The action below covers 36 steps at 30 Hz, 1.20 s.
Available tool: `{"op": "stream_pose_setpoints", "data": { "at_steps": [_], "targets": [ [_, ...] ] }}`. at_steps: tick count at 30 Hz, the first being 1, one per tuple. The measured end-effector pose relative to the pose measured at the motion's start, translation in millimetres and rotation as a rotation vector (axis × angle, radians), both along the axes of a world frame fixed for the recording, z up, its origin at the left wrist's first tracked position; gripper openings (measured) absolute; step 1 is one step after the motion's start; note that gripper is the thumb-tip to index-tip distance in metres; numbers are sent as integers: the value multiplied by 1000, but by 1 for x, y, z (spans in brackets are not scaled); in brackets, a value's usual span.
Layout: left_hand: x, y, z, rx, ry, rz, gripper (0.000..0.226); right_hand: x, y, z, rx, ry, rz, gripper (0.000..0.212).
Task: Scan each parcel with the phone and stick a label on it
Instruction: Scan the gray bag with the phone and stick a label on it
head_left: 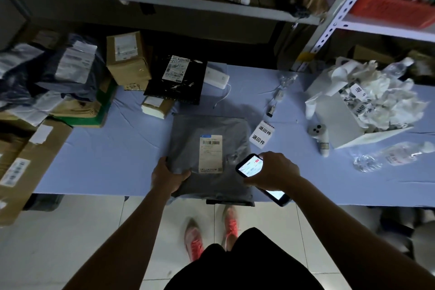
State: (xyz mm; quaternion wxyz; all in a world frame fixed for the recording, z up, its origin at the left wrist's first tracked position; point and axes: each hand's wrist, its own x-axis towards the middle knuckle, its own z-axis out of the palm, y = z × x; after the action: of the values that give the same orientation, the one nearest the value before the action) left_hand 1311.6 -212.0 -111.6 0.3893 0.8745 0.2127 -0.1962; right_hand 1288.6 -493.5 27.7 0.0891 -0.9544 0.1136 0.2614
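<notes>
Parcel (209, 148) flat on table (117, 160), left hand (166, 175) gripping its near corner, right hand (275, 172) holding lit phone (249, 165) beside its label (211, 154).

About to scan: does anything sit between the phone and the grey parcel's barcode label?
Nothing visible. The barcode label lies bare on the grey parcel; the left hand grips its left edge, the right hand holds the phone alongside.
</notes>
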Motion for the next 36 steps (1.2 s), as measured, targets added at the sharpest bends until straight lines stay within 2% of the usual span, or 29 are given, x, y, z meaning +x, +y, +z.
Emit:
{"op": "stream_pose_setpoints", "data": {
  "at_steps": [4, 8, 10, 13, 14, 18, 20, 22, 24, 27, 31, 34, 36],
  "targets": [
    [-2, 2, 3, 29, -32, 16, 101, -4, -10, -6, 50, -48, 0, 77],
    [-1, -4, 16, 171, -31, -11, 109, -2, -34, -21, 124, -162, -67, 90],
    [2, -15, 26, 302, -91, -28, 100, 3, -51, -33, 160, -177, -101, 95],
    [13, -46, 40, 440, -283, -93, 67, 12, -81, -55, 177, -163, -148, 100],
    [18, -60, 44, 412, -323, -122, 58, 14, -90, -62, 180, -157, -167, 101],
    [46, -137, 53, 74, -393, -270, 37, 25, -133, -95, 172, -128, -204, 97],
    [62, -176, 53, 15, -393, -366, 29, 31, -149, -110, 165, -120, -203, 98],
    [79, -213, 49, -27, -335, -413, 31, 37, -165, -122, 165, -118, -197, 97],
    [91, -240, 43, -13, -281, -443, 40, 43, -174, -130, 164, -121, -180, 94],
    [106, -267, 32, 140, -261, -467, 46, 49, -186, -139, 178, -130, -172, 93],
    [113, -275, 23, 318, -172, -330, 29, 52, -191, -147, 196, -163, -171, 88],
    [112, -276, 23, 254, -169, -300, 19, 56, -193, -149, 97, -188, -114, 88],
    [114, -277, 27, 24, -175, -212, 15, 59, -193, -148, 40, -180, -70, 89]
  ]
}}
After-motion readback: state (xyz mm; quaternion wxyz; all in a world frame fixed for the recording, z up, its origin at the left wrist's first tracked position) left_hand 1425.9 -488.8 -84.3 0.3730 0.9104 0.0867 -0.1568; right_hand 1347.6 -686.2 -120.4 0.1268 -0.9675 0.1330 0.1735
